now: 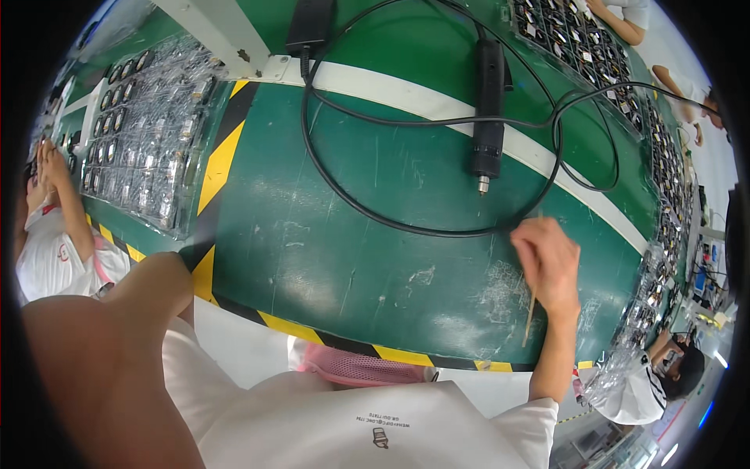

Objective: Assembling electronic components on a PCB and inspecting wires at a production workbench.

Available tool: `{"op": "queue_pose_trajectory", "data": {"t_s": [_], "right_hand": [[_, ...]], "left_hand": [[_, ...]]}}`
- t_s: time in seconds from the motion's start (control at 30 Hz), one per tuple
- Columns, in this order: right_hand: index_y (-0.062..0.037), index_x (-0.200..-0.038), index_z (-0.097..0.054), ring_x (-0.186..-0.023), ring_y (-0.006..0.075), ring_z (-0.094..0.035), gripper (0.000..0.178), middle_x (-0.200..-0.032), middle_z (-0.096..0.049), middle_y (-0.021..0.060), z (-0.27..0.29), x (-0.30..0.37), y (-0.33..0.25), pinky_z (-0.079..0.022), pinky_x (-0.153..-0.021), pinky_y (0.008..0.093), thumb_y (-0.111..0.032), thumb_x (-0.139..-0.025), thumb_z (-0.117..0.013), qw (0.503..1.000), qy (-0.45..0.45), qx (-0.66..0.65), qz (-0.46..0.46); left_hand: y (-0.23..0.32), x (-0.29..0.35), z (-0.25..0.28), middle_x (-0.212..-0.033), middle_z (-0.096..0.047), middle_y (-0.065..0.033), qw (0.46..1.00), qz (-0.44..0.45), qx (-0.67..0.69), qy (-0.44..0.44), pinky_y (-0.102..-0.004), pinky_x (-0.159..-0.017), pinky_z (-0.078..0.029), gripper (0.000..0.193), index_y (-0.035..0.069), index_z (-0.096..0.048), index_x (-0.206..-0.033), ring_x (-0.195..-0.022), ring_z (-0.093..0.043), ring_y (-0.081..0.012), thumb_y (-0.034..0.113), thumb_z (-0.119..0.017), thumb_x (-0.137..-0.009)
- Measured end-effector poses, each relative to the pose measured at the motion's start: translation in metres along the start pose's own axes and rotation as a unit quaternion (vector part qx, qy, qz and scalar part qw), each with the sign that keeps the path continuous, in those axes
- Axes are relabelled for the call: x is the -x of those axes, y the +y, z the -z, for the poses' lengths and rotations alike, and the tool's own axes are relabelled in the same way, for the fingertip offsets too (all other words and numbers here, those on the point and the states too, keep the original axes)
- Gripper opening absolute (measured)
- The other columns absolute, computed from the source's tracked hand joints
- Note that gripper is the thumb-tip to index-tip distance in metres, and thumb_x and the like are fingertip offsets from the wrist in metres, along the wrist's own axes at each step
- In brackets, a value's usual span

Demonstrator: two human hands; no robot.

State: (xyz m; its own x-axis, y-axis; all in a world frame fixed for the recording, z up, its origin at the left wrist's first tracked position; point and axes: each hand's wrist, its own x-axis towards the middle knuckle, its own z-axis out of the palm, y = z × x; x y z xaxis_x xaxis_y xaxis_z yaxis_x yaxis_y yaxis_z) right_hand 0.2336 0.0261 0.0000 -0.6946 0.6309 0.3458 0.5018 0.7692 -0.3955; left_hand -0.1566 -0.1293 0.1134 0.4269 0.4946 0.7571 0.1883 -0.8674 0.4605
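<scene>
Right of centre, the right hand (549,262) pinches a thin stick (529,316) over the green desk (351,234); the left hand's state I can't tell. Small print and an emblem (380,438) mark the white shirt (312,430), lower centre.

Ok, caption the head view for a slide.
Right hand holding a thin stick over a green work surface, near a black powered screwdriver.

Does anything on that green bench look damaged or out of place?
Yes: the green worktop looks worn, with pale scuffs beside the right hand and scratches elsewhere. The black cable also loops loosely across it, which looks untidy.
</scene>
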Motion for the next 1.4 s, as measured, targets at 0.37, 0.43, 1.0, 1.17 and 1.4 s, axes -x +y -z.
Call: {"op": "queue_pose_trajectory", "data": {"t_s": [0.37, 0.43, 1.0, 1.17, 1.4], "right_hand": [[0.0016, -0.112, -0.062, -0.086, 0.0139, -0.066, 0.012, -0.106, -0.069, 0.0128, 0.015, 0.031, 0.101, -0.055, -0.066, 0.0251, -0.009, -0.107, -0.06, 0.91, 0.308, -0.093, -0.26], [0.003, -0.119, -0.066, -0.089, 0.0148, -0.069, 0.02, -0.113, -0.072, 0.0141, 0.023, 0.041, 0.126, -0.057, -0.067, 0.0255, -0.012, -0.107, -0.06, 0.891, 0.343, -0.083, -0.285], [0.0048, -0.134, -0.06, -0.078, 0.0169, -0.067, 0.038, -0.102, -0.073, 0.0133, 0.037, 0.03, 0.105, -0.054, -0.069, 0.0298, -0.02, -0.107, -0.051, 0.864, 0.329, -0.255, -0.282], [0.0045, -0.122, -0.056, -0.083, 0.0239, -0.071, 0.022, -0.098, -0.073, 0.0197, 0.025, 0.015, 0.039, -0.059, -0.069, 0.0326, -0.005, -0.103, -0.05, 0.915, 0.123, -0.302, -0.239], [0.0088, -0.101, -0.066, -0.078, 0.0214, -0.073, 0.017, -0.089, -0.074, 0.0177, 0.007, 0.017, 0.02, -0.06, -0.068, 0.031, -0.001, -0.107, -0.054, 0.918, -0.054, -0.322, -0.227]], "left_hand": [[-0.007, -0.002, -0.009, -0.098, -0.066, -0.0059, 0.999, 0.008, 0.034, 0.012, -0.0325, -0.065, -0.057, 0.018, 0.007, -0.063, -0.099, -0.086, -0.066, -0.0162, 0.01, -0.076, -0.087], [-0.009, -0.005, -0.012, -0.098, -0.066, -0.0062, 0.999, 0.005, 0.046, 0.014, -0.0327, -0.065, -0.057, 0.018, 0.007, -0.063, -0.099, -0.086, -0.066, -0.0166, 0.01, -0.076, -0.087], [-0.01, -0.01, -0.01, -0.097, -0.067, -0.0088, 0.997, 0.018, 0.071, 0.011, -0.0339, -0.064, -0.057, 0.018, 0.005, -0.062, -0.096, -0.082, -0.066, -0.0197, 0.008, -0.076, -0.085], [-0.009, -0.011, -0.015, -0.096, -0.067, -0.0095, 0.997, 0.024, 0.073, 0.017, -0.0343, -0.063, -0.057, 0.019, 0.005, -0.061, -0.096, -0.081, -0.066, -0.0207, 0.008, -0.076, -0.085], [-0.01, -0.013, -0.016, -0.096, -0.067, -0.0106, 0.996, 0.033, 0.081, 0.014, -0.0349, -0.063, -0.057, 0.019, 0.005, -0.061, -0.095, -0.08, -0.066, -0.0219, 0.007, -0.076, -0.084]]}}
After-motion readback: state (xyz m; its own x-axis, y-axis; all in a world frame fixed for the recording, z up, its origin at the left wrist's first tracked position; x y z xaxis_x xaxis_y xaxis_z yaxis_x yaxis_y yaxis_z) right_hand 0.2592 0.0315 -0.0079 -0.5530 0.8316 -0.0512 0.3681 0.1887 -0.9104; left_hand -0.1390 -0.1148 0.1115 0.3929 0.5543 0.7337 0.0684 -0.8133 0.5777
